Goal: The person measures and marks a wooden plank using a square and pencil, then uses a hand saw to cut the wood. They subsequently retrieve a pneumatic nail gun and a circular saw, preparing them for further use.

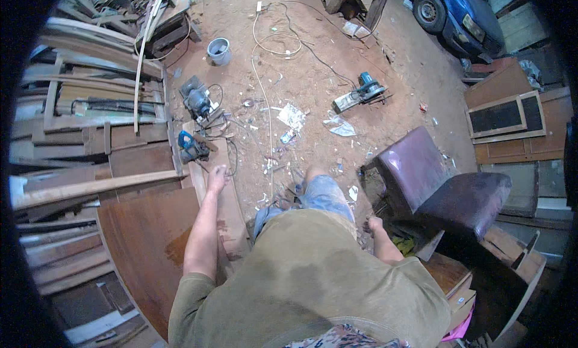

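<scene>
My left hand [218, 178] is held out over a pale board [232, 218], its fingers loosely bent with nothing seen in them. Just beyond it, a blue power tool [191, 146] sits at the end of the board. My right hand [373, 225] hangs low beside my leg, fingers slack and no object visible in it. Nearest to that hand is a dark maroon padded chair [415, 167], to its right. Beyond the blue tool, a grey machine with a motor [197, 100] rests on the ground.
Wood pieces [90, 131] are stacked along the left, beside a brown panel [141, 221]. A blue-green circular saw [364, 94] lies ahead on dirt strewn with scraps. Also around are a white bucket [219, 51], a looped cable [277, 50] and a blue car [460, 20].
</scene>
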Available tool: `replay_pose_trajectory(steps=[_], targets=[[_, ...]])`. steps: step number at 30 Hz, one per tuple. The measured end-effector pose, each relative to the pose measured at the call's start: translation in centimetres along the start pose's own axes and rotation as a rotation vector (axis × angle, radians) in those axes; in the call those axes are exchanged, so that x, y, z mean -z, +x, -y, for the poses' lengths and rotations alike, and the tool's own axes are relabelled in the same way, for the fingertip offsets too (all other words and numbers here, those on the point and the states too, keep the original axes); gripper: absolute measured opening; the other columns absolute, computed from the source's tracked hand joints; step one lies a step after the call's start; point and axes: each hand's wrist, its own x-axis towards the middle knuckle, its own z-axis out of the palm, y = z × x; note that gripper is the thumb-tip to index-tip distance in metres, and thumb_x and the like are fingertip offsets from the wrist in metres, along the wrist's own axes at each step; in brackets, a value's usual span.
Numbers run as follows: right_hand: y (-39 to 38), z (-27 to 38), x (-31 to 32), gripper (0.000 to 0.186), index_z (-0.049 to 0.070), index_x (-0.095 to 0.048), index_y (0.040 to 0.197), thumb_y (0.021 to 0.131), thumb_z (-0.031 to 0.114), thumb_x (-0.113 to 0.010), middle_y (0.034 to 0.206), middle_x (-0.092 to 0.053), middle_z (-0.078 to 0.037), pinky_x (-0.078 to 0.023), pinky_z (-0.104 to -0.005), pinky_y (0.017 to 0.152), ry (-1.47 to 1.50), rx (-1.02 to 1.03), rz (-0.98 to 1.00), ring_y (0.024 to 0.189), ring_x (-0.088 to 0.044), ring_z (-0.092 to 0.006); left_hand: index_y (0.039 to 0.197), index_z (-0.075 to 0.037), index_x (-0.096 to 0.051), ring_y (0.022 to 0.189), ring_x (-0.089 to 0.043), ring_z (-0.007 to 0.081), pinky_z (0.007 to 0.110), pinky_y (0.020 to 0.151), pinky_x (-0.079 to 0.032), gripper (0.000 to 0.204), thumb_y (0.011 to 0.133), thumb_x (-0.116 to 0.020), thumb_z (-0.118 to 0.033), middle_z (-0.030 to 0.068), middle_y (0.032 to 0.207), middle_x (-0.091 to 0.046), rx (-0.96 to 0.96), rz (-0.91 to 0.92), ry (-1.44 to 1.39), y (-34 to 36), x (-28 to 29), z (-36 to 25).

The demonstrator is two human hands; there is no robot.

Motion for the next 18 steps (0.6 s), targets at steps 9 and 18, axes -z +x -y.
replay_pose_trajectory(steps=[9,18], targets=[[19.6,22.1,-13.2,0.031,0.003,-0.069,0.103,0.089,0.030,-0.062,0.095,-0.069,-0.013,-0.050,-0.0415,0.062,-0.532,0.318,0.289,0.076,-0.065,-0.0245,0.104,-0.006,-0.065,0.060,-0.057,0.0100,0.027,0.051,-0.045,0.028,0.097,-0.059,-0.033,0.0019,0.081,-0.063,0.197,-0.064,-0.052,16.2,-3.3,-9.1],[4.9,76.3,-16.6,0.035,0.004,-0.063,0.115,0.098,0.035,-0.059,0.096,-0.068,-0.007,-0.051,-0.0316,0.073,0.154,0.546,0.304,0.086,-0.063,-0.0185,0.107,-0.003,-0.068,0.072,-0.062,0.0151,0.031,0.067,-0.051,0.036,0.095,-0.060,-0.037,0.0055,0.087,-0.068,0.465,-0.282,-0.015,14.5,0.3,-13.0]])
